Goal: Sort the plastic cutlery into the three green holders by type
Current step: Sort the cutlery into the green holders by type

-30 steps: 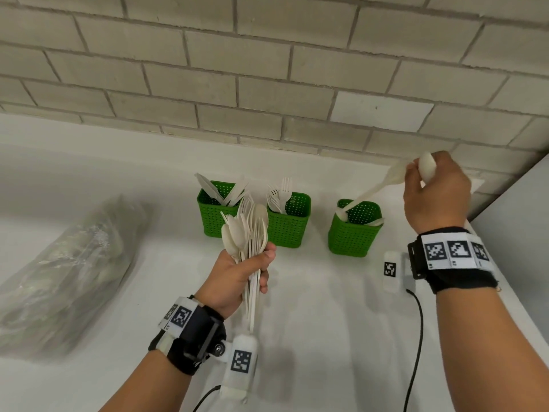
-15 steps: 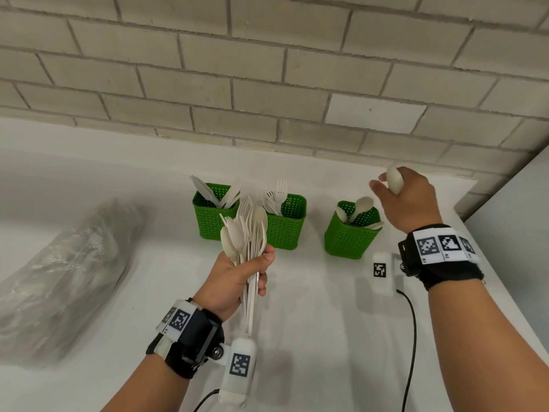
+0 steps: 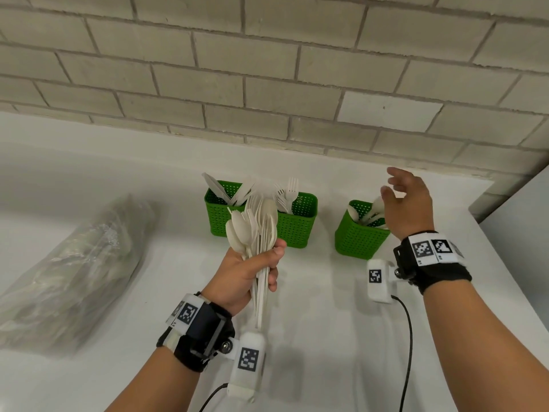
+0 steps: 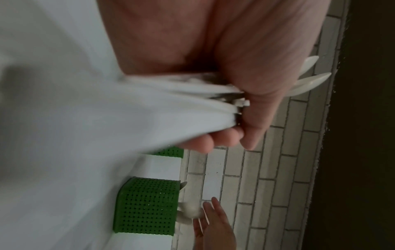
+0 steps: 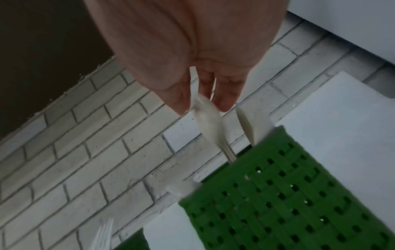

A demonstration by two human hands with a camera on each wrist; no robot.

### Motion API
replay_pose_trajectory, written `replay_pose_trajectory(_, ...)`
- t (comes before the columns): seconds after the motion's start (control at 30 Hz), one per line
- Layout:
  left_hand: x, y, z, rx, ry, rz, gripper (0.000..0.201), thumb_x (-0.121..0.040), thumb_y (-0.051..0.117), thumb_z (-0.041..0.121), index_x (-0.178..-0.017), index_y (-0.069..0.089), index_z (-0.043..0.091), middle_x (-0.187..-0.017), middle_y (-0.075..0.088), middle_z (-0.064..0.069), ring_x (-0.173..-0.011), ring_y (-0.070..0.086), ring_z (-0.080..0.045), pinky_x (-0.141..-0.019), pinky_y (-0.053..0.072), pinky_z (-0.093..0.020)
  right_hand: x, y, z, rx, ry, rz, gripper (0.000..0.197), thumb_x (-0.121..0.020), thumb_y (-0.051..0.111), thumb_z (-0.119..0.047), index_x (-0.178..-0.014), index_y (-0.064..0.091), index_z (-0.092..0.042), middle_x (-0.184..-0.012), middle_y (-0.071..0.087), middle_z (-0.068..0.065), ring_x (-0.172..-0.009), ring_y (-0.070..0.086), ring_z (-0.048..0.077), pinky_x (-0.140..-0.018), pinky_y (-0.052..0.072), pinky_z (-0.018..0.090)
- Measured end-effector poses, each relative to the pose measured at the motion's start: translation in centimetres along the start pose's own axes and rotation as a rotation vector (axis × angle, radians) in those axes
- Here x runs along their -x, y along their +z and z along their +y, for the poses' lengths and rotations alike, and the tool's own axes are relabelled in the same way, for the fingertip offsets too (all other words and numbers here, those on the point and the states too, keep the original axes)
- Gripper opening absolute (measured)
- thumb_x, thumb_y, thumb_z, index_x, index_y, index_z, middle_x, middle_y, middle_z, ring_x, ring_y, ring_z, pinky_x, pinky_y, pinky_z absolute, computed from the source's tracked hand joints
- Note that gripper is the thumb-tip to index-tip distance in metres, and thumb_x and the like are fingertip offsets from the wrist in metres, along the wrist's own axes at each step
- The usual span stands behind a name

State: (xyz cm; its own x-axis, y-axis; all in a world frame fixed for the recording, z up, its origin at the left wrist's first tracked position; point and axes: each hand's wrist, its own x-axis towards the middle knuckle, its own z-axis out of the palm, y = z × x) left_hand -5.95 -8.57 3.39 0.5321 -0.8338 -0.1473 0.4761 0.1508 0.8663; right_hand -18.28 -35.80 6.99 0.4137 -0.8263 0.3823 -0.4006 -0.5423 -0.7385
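My left hand [image 3: 261, 266] grips a bundle of white plastic cutlery [image 3: 255, 230] upright in front of the holders, spoons and forks mixed; the left wrist view shows the fingers [image 4: 215, 142] curled round the handles. Three green holders stand in a row near the wall: the left holder [image 3: 221, 217] has knives, the middle holder [image 3: 297, 227] has forks, the right holder [image 3: 359, 242] has spoons. My right hand [image 3: 401, 194] hovers over the right holder with fingers spread and holds nothing. A spoon [image 5: 207, 121] stands in that holder [image 5: 288, 194] just below the fingertips.
A clear plastic bag [image 3: 68, 263] with more cutlery lies at the left of the white table [image 3: 326, 337]. The brick wall [image 3: 267, 84] runs right behind the holders. A grey panel [image 3: 528, 233] borders the table at the right.
My right hand lowered a spoon into the right holder, let it go and spread its fingers. The left hand has kept its bundle still.
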Motion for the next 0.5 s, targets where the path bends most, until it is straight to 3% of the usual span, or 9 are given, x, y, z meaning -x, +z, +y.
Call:
replay_pose_trajectory(0.1,0.0,0.1,0.1,-0.004,-0.002,-0.012,0.035,-0.076,0.067,0.015,-0.107,0.060,-0.001,-0.058,0.054,0.006,-0.046,0.047,-0.012,-0.046,0.043,-0.026,0.9,0.4,-0.3,0.091,-0.044,-0.017,0.032,-0.095,0.052,-0.010,-0.126,0.061,-0.015,-0.126,0.055,0.009,-0.119,0.050,0.025,-0.102,0.044,0.044)
replay_pose_trajectory(0.17,-0.1,0.3,0.0,-0.015,0.008,-0.010,0.034,-0.077,0.067,0.016,-0.106,0.061,-0.001,-0.059,0.055,0.005,-0.046,0.048,-0.013,-0.045,0.043,-0.026,2.0,0.4,-2.7,0.021,-0.060,-0.060,0.023,-0.095,0.054,-0.016,-0.114,0.067,-0.018,-0.120,0.060,0.005,-0.108,0.056,0.018,-0.095,0.049,0.031)
replay_pose_trajectory(0.23,-0.2,0.5,-0.1,-0.029,0.012,-0.009,0.029,-0.077,0.068,0.016,-0.103,0.064,0.001,-0.060,0.053,0.002,-0.046,0.048,-0.014,-0.044,0.043,-0.025,3.6,0.3,-6.4,-0.115,-0.044,-0.257,0.014,-0.091,0.058,-0.030,-0.095,0.071,-0.025,-0.101,0.069,-0.003,-0.089,0.063,0.012,-0.082,0.051,0.024)
replay_pose_trajectory(0.33,-0.5,0.9,-0.5,-0.088,0.039,-0.011,0.023,-0.078,0.071,0.015,-0.097,0.066,0.004,-0.062,0.053,-0.002,-0.046,0.050,-0.017,-0.045,0.043,-0.025,6.6,0.9,-10.4,-0.054,-0.126,-0.664,0.028,-0.081,0.065,-0.051,-0.077,0.072,-0.024,-0.077,0.070,-0.007,-0.071,0.064,0.006,-0.069,0.049,0.024)
replay_pose_trajectory(0.43,-0.6,0.9,-0.6,-0.154,0.060,-0.015,0.021,-0.078,0.075,0.017,-0.096,0.065,0.008,-0.066,0.059,-0.006,-0.048,0.055,-0.021,-0.047,0.045,-0.026,8.0,2.3,-10.6,0.000,-0.213,-0.691,0.027,-0.085,0.070,-0.035,-0.073,0.067,-0.012,-0.065,0.065,-0.002,-0.058,0.056,0.007,-0.060,0.044,0.022)
replay_pose_trajectory(0.5,-0.4,0.7,-0.5,-0.137,0.061,-0.012,0.019,-0.079,0.075,0.018,-0.094,0.064,0.011,-0.073,0.064,-0.011,-0.050,0.058,-0.022,-0.046,0.046,-0.026,7.9,2.6,-9.9,-0.107,-0.145,-0.643,0.022,-0.088,0.068,-0.024,-0.074,0.067,-0.008,-0.057,0.062,-0.005,-0.050,0.055,0.006,-0.054,0.043,0.020)
